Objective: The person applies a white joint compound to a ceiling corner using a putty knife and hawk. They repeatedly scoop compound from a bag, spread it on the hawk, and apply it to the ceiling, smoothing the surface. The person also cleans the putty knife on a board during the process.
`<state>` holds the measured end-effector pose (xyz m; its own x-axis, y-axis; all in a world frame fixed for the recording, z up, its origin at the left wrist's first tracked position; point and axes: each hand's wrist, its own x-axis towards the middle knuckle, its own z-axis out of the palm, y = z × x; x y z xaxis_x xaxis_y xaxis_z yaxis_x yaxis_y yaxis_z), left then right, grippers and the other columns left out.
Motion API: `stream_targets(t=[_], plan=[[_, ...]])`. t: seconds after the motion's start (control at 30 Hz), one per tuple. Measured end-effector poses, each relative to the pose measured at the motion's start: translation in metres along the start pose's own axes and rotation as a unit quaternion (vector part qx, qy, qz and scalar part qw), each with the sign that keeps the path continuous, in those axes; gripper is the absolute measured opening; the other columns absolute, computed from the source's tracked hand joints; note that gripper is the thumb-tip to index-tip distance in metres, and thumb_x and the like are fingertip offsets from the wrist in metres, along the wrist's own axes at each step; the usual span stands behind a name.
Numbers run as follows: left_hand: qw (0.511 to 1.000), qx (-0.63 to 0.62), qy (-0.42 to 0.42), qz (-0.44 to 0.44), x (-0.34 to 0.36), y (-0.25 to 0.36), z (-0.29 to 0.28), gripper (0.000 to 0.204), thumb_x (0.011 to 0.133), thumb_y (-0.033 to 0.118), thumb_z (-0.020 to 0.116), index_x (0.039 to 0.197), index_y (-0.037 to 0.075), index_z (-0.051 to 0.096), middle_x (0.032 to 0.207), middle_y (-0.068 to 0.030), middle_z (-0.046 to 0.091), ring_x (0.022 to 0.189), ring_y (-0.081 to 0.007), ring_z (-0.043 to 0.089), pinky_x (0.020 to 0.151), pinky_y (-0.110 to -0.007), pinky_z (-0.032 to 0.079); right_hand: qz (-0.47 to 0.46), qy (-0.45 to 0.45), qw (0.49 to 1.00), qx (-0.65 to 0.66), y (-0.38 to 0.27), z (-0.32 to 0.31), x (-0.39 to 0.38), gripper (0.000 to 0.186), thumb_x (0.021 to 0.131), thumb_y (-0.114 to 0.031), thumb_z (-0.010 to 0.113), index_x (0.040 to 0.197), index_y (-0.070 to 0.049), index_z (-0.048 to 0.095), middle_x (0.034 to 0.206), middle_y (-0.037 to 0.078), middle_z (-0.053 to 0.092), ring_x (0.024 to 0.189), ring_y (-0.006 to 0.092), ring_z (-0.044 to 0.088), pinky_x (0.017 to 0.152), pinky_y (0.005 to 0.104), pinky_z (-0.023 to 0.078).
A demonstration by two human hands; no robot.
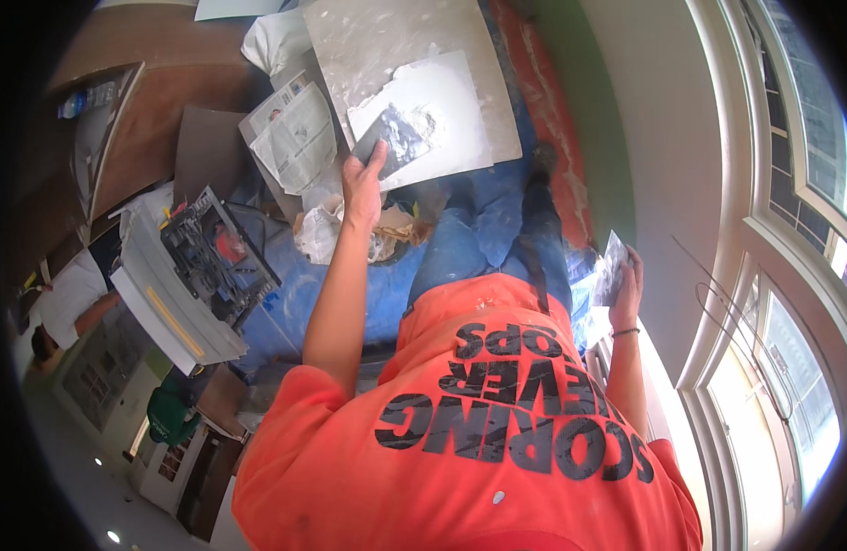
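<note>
My left hand is closed on the near edge of a dark, flat putty scraper, its thumb lying on top. White paste covers the far part of the blade, which is held over a white sheet with a ragged left edge. Beneath that sheet lies a larger greyish board smeared with white. Out to the right, near the wall, my right hand grips a second thin, flat scraper with whitish smears. Its fingers wrap the outer edge, and the blade points up.
Folded newspaper and crumpled plastic and paper lie left of the boards. A grey and black machine stands at left by blue sheeting. Another person is at far left. Windows and a thin wire are at right.
</note>
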<state>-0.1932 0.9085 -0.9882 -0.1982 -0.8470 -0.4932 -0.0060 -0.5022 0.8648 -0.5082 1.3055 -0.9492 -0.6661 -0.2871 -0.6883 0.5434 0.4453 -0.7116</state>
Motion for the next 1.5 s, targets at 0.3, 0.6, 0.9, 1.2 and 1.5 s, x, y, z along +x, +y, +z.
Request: stream_targets(t=[0.3, 0.6, 0.9, 1.2, 1.5], plan=[[0.979, -0.098, -0.178, -0.019, -0.084, 0.086, 0.078, 0.023, 0.103, 0.014, 0.065, 0.12, -0.001, 0.068, 0.113, -0.0052, 0.072, 0.101, -0.0128, 0.066, 0.092, -0.031, 0.052, -0.089, -0.219, 0.968, -0.085, -0.1, 0.073, 0.012, 0.028, 0.111, -0.031, 0.052, 0.094, -0.01, 0.06, 0.087, -0.011, 0.052, 0.08, 0.0002, 0.043, 0.072, 0.0187, 0.038], [0.959, -0.025, -0.281, 0.007, -0.156, 0.101, 0.18, 0.026, 0.102, 0.015, 0.066, 0.122, -0.001, 0.067, 0.115, -0.0066, 0.073, 0.106, -0.0139, 0.066, 0.097, -0.032, 0.049, -0.225, -0.457, 0.827, -0.238, -0.199, 0.065, -0.016, 0.039, 0.1, -0.036, 0.071, 0.127, -0.008, 0.066, 0.062, 0.0, 0.059, 0.058, 0.0065, 0.044, 0.057, 0.0296, 0.039], [0.949, 0.037, -0.31, 0.049, -0.186, 0.095, 0.242, 0.024, 0.103, 0.019, 0.065, 0.119, 0.0, 0.065, 0.109, -0.0036, 0.073, 0.099, -0.0105, 0.066, 0.094, -0.029, 0.049, -0.324, -0.426, 0.825, -0.181, -0.2, 0.014, 0.0, 0.029, 0.1, -0.032, 0.069, 0.103, -0.004, 0.072, 0.077, 0.006, 0.068, 0.071, 0.011, 0.058, 0.069, 0.0294, 0.049], [0.995, 0.035, -0.085, 0.033, -0.163, 0.017, 0.201, 0.032, 0.102, 0.015, 0.065, 0.13, -0.001, 0.062, 0.122, -0.0043, 0.068, 0.106, -0.0108, 0.063, 0.096, -0.03, 0.048, -0.258, -0.217, 0.892, -0.302, -0.146, -0.013, 0.075, 0.038, 0.104, -0.037, 0.06, 0.112, -0.002, 0.074, 0.095, 0.013, 0.076, 0.082, 0.0246, 0.071, 0.08, 0.0355, 0.053], [0.956, 0.162, 0.194, -0.151, -0.051, -0.119, 0.039, 0.034, 0.096, 0.023, 0.066, 0.116, -0.005, 0.064, 0.104, -0.0164, 0.071, 0.091, -0.0246, 0.069, 0.075, -0.042, 0.055, -0.145, -0.116, 0.88, -0.436, -0.037, -0.059, 0.111, 0.067, 0.101, -0.045, 0.06, 0.139, 0.01, 0.054, 0.134, 0.036, 0.06, 0.129, 0.0459, 0.058, 0.107, 0.0438, 0.047]])
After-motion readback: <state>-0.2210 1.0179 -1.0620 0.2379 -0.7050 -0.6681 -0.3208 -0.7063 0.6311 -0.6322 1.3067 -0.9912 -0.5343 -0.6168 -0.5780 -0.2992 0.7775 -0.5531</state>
